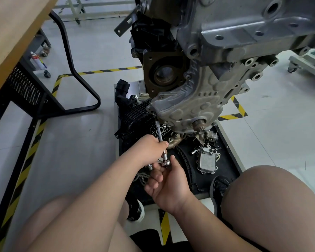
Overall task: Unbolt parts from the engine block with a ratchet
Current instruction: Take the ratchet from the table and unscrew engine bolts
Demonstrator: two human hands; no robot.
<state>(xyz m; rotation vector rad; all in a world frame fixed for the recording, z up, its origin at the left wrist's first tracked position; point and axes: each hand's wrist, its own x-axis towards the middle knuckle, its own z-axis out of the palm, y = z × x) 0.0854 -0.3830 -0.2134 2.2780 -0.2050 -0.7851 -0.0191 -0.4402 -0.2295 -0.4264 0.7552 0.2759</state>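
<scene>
The engine block (244, 33) fills the far right of the scene, raised above the floor; its grey cover (195, 99) faces the person. The ratchet (166, 162) sits low and near, with its head at the near end of a long extension (159, 131); the extension slants up and far to a bolt at the cover's lower left edge. The left hand (151, 148) has its fingers curled round the extension just above the ratchet head; the right hand (168, 186), palm up, clamps the ratchet head between thumb and curled fingers, so the 2 hands nearly touch.

Under the block lies a tray (230, 148) lined in black, holding loose parts; a black ribbed manifold (135, 115) is at its far left, a silver cooler (207, 161) at its right among small bolts, and a chain (142, 177) just left of the right hand. A table (11, 33) stands at the far left, with a spray can (37, 60) beneath it; yellow-and-black tape (107, 70) marks the floor.
</scene>
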